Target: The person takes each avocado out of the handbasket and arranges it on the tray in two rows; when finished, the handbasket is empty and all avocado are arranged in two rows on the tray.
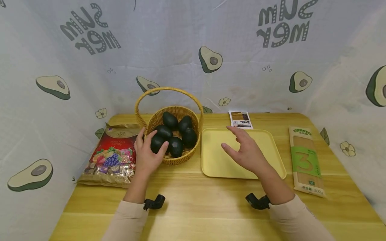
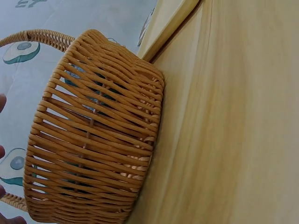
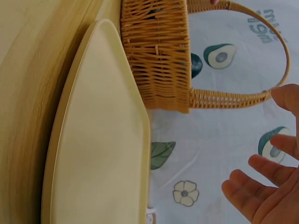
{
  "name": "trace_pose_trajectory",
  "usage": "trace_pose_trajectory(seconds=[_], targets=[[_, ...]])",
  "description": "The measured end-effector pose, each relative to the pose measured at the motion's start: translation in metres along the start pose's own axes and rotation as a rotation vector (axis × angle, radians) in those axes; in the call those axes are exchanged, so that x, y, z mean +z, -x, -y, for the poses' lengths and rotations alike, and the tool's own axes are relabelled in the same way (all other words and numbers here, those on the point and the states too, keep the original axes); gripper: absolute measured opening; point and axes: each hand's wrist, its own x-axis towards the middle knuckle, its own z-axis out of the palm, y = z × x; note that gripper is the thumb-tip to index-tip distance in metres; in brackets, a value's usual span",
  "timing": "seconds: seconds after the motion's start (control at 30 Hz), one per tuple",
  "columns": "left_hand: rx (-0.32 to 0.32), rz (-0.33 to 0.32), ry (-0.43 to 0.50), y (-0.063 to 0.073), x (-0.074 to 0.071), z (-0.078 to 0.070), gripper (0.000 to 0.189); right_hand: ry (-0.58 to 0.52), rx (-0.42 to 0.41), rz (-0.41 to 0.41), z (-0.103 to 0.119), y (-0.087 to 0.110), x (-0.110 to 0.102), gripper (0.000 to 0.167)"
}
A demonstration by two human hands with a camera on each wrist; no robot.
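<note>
A round wicker basket (image 1: 173,160) with a tall arched handle holds several dark green avocados (image 1: 176,147). My left hand (image 1: 148,154) hovers over the basket's near left side, its fingers spread above the avocados; whether a fingertip touches one I cannot tell. In the left wrist view the woven basket wall (image 2: 93,135) fills the left half, with only fingertips at the edge. My right hand (image 1: 248,152) is held above the yellow tray (image 1: 211,164), fingers apart and holding nothing. From the right wrist, the bare tray (image 3: 100,130) lies beside the basket (image 3: 156,56).
A red and gold candy bag (image 1: 113,155) lies left of the basket. Behind the tray is a small white and brown packet (image 1: 240,119). A long noodle packet (image 1: 306,160) lies to its right. A printed curtain (image 1: 181,40) encloses the wooden table (image 1: 193,207).
</note>
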Motion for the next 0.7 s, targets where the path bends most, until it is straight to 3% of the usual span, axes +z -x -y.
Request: trace_pose_trajectory(seconds=[0.3, 0.7], targets=[[-0.063, -0.137, 0.212, 0.0, 0.017, 0.017, 0.053, -0.055, -0.067, 0.023, 0.019, -0.008, 0.027, 0.066], [-0.186, -0.203, 0.442, 0.0, 0.032, 0.026, 0.045, -0.097, -0.171, 0.049, 0.05, -0.024, 0.065, 0.063]])
